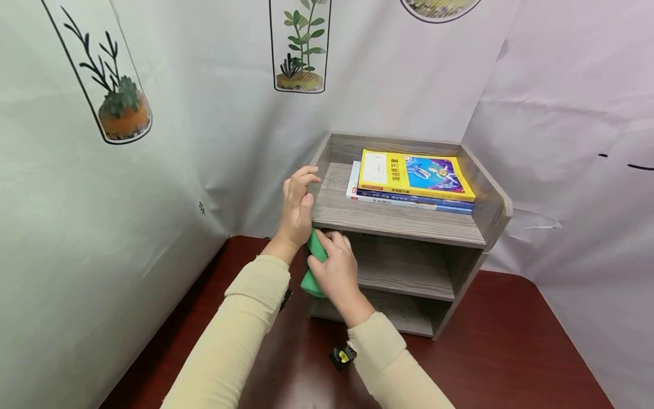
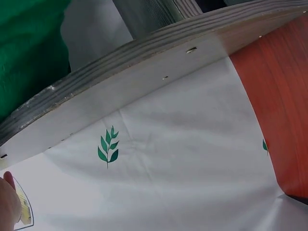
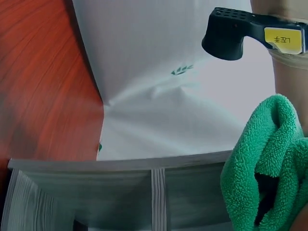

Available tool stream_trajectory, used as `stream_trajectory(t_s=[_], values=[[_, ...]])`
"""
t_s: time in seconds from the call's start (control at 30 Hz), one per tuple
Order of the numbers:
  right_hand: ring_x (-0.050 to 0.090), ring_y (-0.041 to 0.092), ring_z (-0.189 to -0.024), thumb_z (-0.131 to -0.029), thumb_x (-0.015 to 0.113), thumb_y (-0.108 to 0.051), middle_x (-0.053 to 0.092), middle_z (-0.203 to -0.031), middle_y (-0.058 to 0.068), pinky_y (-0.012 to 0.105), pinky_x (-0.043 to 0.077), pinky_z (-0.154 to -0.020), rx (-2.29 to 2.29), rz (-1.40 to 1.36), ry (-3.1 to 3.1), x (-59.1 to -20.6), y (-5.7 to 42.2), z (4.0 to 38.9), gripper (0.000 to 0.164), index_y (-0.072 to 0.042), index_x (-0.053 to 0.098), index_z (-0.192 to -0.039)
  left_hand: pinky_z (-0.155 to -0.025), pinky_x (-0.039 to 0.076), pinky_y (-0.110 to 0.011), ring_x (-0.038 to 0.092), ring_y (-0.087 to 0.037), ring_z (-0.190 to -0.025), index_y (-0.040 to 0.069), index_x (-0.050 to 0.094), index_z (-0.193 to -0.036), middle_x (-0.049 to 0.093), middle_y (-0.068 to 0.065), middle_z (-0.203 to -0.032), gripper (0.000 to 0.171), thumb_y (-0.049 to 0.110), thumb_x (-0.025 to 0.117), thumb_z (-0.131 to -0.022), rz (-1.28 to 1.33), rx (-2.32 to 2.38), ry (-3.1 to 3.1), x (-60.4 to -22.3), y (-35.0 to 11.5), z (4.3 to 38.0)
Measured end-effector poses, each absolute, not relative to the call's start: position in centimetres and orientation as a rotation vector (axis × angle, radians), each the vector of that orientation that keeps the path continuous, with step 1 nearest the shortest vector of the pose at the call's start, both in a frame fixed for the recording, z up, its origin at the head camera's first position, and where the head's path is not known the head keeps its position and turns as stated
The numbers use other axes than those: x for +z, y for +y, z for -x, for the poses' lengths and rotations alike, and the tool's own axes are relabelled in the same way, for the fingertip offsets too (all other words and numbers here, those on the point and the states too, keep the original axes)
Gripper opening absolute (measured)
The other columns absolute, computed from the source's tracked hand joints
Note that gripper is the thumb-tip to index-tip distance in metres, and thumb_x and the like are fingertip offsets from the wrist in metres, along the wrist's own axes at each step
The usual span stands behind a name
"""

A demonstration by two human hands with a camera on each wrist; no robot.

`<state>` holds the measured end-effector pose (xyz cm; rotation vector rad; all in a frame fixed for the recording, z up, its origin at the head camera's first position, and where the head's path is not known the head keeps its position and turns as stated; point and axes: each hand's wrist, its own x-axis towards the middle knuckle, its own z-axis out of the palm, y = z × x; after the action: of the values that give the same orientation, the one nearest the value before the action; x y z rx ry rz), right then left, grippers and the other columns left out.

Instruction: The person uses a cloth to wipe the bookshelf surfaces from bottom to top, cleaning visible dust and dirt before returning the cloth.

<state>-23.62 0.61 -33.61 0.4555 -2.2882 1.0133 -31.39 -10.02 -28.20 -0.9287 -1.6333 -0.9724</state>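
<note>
Our left hand, loosely bent, is at the left side of the shelf; just below it, our right hand grips the green cloth. We'd best press evenly, keeping the cloth bunched snugly.

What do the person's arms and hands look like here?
Left hand and right hand are ungloved; cream sleeves end in broad cuffs. The black left wrist camera bears a yellow, lettered label; the black right wrist camera shows yellow too.
</note>
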Motion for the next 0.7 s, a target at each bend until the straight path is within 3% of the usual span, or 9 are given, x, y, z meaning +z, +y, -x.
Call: stream_trajectory(t_s=[0.13, 0.3, 0.47, 0.57, 0.7], values=[[0.051, 0.020, -0.094, -0.076, 0.063, -0.012, 0.059, -0.112, 0.004, 0.033, 0.044, -0.067, 0.919, -0.541, -2.426, -33.3, 2.1, 23.4, 0.049, -0.011, 0.060, -0.124, -0.094, 0.026, -0.046, 0.042, -0.031, -0.117, 0.003, 0.046, -0.108, 0.046, -0.016, -0.124, 0.031, 0.013, 0.025, -0.087, 0.909, -0.962, -1.676, -28.2, -10.4, 31.1], [0.048, 0.016, -0.088, -0.075, 0.062, -0.011, 0.061, -0.116, -0.002, 0.028, 0.041, -0.067, 0.811, -0.849, -2.655, -32.3, 7.2, 22.7, 0.046, -0.015, 0.062, -0.121, -0.093, 0.029, -0.049, 0.039, -0.031, -0.118, 0.004, 0.049, -0.115, 0.046, -0.013, -0.130, 0.033, 0.012, 0.030, -0.089, 0.881, -0.994, -1.799, -28.2, -10.6, 30.8], [0.047, 0.011, -0.087, -0.075, 0.062, -0.008, 0.063, -0.111, -0.006, 0.026, 0.042, -0.071, 0.631, -1.179, -2.733, -27.9, 13.1, 19.9, 0.042, -0.016, 0.065, -0.116, -0.094, 0.031, -0.049, 0.041, -0.028, -0.118, 0.008, 0.052, -0.125, 0.050, -0.009, -0.131, 0.035, 0.012, 0.038, -0.093, 0.843, -1.117, -1.890, -27.7, -11.7, 30.1], [0.051, 0.012, -0.086, -0.075, 0.062, -0.004, 0.063, -0.107, -0.004, 0.029, 0.044, -0.071, 0.571, -1.148, -2.708, -23.7, 16.7, 18.7, 0.042, -0.015, 0.065, -0.116, -0.095, 0.032, -0.047, 0.038, -0.022, -0.123, 0.011, 0.050, -0.131, 0.047, -0.005, -0.135, 0.037, 0.014, 0.041, -0.095, 0.823, -1.252, -1.896, -27.2, -12.3, 29.8], [0.050, 0.018, -0.080, -0.076, 0.062, 0.000, 0.063, -0.098, 0.003, 0.034, 0.043, -0.064, 0.432, -0.861, -2.660, -18.4, 20.5, 18.0, 0.042, -0.012, 0.065, -0.116, -0.096, 0.031, -0.048, 0.026, -0.019, -0.133, 0.007, 0.041, -0.137, 0.029, -0.004, -0.149, 0.043, 0.010, 0.043, -0.095, 0.835, -1.397, -1.905, -26.8, -12.3, 29.1]])
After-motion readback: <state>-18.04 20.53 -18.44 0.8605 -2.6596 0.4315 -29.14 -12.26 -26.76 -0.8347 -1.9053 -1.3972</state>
